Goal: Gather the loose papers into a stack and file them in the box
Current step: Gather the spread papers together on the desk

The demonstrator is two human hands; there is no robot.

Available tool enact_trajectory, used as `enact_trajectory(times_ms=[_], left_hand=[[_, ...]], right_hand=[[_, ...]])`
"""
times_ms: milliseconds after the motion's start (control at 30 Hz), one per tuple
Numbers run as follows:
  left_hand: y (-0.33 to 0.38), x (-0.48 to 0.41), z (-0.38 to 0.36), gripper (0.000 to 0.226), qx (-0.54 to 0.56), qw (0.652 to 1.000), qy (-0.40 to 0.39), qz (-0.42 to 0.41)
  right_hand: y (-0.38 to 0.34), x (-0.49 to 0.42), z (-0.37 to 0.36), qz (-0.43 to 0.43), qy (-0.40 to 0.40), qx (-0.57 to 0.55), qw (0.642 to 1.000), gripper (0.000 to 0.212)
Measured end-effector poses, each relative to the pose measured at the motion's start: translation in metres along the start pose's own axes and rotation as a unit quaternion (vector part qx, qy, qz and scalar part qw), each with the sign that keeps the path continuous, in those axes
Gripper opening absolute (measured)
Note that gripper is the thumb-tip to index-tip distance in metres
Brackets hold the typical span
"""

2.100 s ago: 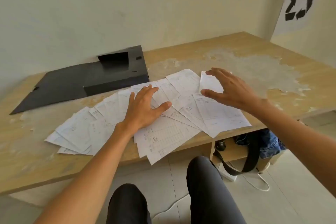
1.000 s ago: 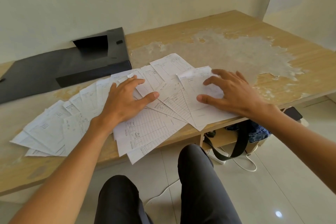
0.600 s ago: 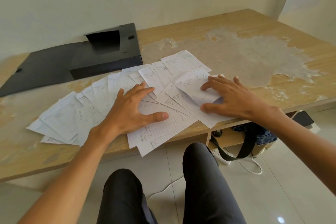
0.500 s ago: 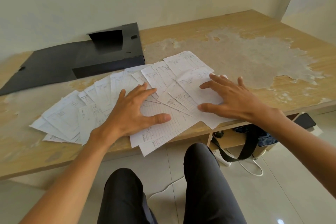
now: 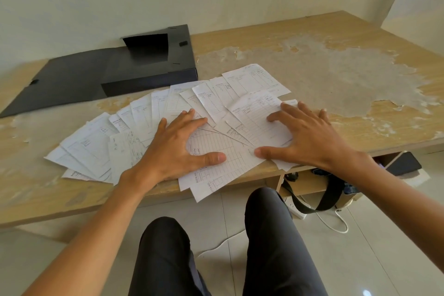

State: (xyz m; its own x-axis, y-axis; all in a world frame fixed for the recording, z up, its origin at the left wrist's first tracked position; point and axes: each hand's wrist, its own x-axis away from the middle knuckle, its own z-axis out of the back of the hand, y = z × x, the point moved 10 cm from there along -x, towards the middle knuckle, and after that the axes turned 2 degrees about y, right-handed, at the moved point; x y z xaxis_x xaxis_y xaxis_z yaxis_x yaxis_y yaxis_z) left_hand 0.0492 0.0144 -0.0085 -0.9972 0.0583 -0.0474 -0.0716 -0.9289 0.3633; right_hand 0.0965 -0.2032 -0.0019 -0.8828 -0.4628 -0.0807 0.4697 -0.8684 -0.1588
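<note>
Several white printed papers [image 5: 96,144] lie fanned out across the front of the wooden table [image 5: 312,31]; a few overhang its front edge. My left hand [image 5: 175,149] presses flat on the middle of the fan, fingers spread. My right hand [image 5: 305,137] lies flat, fingers apart, on the rightmost sheets, with one sheet [image 5: 257,118] partly under its fingertips. Behind the papers to the left sits the black file box [image 5: 149,65], open, its lid flap spread flat toward the left.
The tabletop's veneer is peeled in a large pale patch [image 5: 336,74] at the right. Under the table's right side are a shelf with a bag and black strap [image 5: 329,197] and a white power strip with cable [image 5: 298,209]. My knees are below the front edge.
My right hand has drawn the rightmost sheets leftward over the others and now lies flat on them. My left hand has stayed pressed on the middle of the fan.
</note>
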Motion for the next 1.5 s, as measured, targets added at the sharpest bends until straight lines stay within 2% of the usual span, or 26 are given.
enact_trajectory(times_ms=[200, 400, 600, 733, 800, 900, 1000, 1067, 1233, 1400, 1500], left_hand=[[-0.001, 0.001, -0.001, 0.113, 0.002, 1.0, -0.003, 0.003], [0.0, 0.002, 0.0, 0.113, 0.02, 1.0, -0.004, 0.006], [-0.001, 0.001, 0.001, 0.115, 0.022, 1.0, -0.001, 0.006], [0.0, 0.001, 0.001, 0.118, 0.019, 1.0, -0.006, 0.007], [0.0, 0.0, 0.0, 0.119, 0.018, 1.0, -0.008, 0.005], [-0.001, -0.001, 0.0, 0.12, 0.013, 1.0, -0.011, 0.005], [-0.001, -0.001, 0.0, 0.12, 0.008, 1.0, -0.015, 0.006], [0.0, -0.001, 0.001, 0.12, 0.005, 1.0, -0.015, 0.009], [0.001, -0.002, 0.003, 0.118, 0.001, 1.0, -0.018, 0.012], [0.001, -0.002, 0.004, 0.114, -0.004, 1.0, -0.019, 0.017], [0.001, -0.001, 0.004, 0.117, 0.001, 1.0, -0.018, 0.019]], right_hand=[[-0.004, -0.013, 0.004, 0.024, 0.014, -0.027, 0.999, 0.092], [-0.005, -0.018, 0.003, 0.011, 0.01, -0.016, 1.0, 0.095], [0.002, -0.03, 0.01, -0.03, 0.046, -0.011, 0.998, 0.064], [-0.002, -0.031, 0.012, -0.025, 0.053, 0.006, 0.998, 0.061], [0.0, -0.032, 0.012, -0.024, 0.057, 0.0, 0.998, 0.065], [0.007, -0.039, 0.014, -0.037, 0.062, -0.003, 0.997, 0.091], [0.021, -0.053, 0.006, -0.07, 0.023, -0.002, 0.997, 0.115], [0.025, -0.06, 0.0, -0.071, -0.001, -0.009, 0.997, 0.123], [0.021, -0.068, 0.008, -0.049, 0.039, 0.002, 0.998, 0.122], [0.02, -0.077, 0.002, -0.062, 0.001, -0.038, 0.997, 0.126], [0.011, -0.084, 0.001, -0.046, 0.007, -0.054, 0.997, 0.117]])
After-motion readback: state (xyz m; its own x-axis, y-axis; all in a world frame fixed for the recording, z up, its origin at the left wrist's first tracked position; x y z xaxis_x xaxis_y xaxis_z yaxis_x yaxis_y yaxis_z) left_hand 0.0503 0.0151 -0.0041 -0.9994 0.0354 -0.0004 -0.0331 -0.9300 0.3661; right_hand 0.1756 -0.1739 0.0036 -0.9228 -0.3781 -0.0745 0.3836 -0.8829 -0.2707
